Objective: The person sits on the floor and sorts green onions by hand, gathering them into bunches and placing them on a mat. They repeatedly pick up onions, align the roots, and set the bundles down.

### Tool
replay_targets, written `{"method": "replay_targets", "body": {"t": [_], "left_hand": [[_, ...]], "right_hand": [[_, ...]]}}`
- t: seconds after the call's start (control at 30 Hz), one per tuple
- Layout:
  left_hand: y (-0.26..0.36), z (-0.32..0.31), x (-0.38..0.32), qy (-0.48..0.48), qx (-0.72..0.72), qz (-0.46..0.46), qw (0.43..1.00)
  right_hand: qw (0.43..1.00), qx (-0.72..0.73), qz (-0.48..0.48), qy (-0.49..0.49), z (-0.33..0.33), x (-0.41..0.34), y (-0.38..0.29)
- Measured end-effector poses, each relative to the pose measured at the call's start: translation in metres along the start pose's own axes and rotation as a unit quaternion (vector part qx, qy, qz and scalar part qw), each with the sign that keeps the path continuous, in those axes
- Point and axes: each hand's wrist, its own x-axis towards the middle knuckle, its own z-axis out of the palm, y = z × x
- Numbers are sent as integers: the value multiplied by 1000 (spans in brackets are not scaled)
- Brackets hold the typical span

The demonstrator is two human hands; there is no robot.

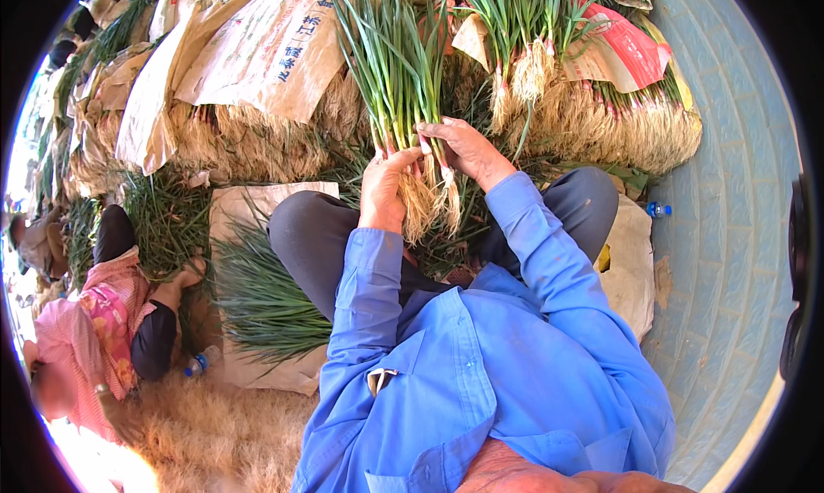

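My left hand (384, 187) grips a bunch of green plants (386, 87) low on the stems, just above their pale, stringy roots (418, 203). They look like scallions or young garlic, reddish at the base. At the right side of the bunch, my right hand (467, 147) has its thumb and fingers on a few stems, whose roots hang below. Both hands are above my crossed legs. Beyond the right hand, more such plants (531, 49) lie on a pile with their roots towards me. Cut or loose leaves lie under and around my hands.
Root-ended stacks (251, 139) under printed paper sacks (257, 49) stand in front. Green leaves (270, 293) lie on a sack at left. A co-worker (96, 332) in pink sits at far left near a water bottle (197, 364). Another bottle (658, 210) lies by the blue sheeting (721, 235).
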Motion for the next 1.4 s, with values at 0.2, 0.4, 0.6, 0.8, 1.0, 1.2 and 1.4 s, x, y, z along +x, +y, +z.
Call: {"method": "replay_targets", "body": {"t": [0.2, 0.4, 0.6, 0.8, 1.0, 1.2, 1.4], "left_hand": [[10, -6, -2, 54, 46, -26, 997], [5, -4, 2, 2, 5, -38, 999], [3, -7, 2, -16, 39, -37, 998], [4, -13, 6, 20, 45, -56, 997], [4, -14, 6, -1, 12, -70, 998], [-3, -13, 11, -27, 7, -43, 999], [-4, -11, 9, 8, 17, -30, 999]], "right_hand": [[999, -30, 28, 5, -6, -11, -8], [993, -105, -13, -61, 1, -17, -4], [982, -189, 14, -27, 1, -17, -3], [998, -50, -18, 37, -1, -15, -3], [993, -87, -74, 5, 8, 1, -9], [921, -310, -210, 109, 17, 29, 6], [909, -371, -160, 106, 16, 32, 8]]}}
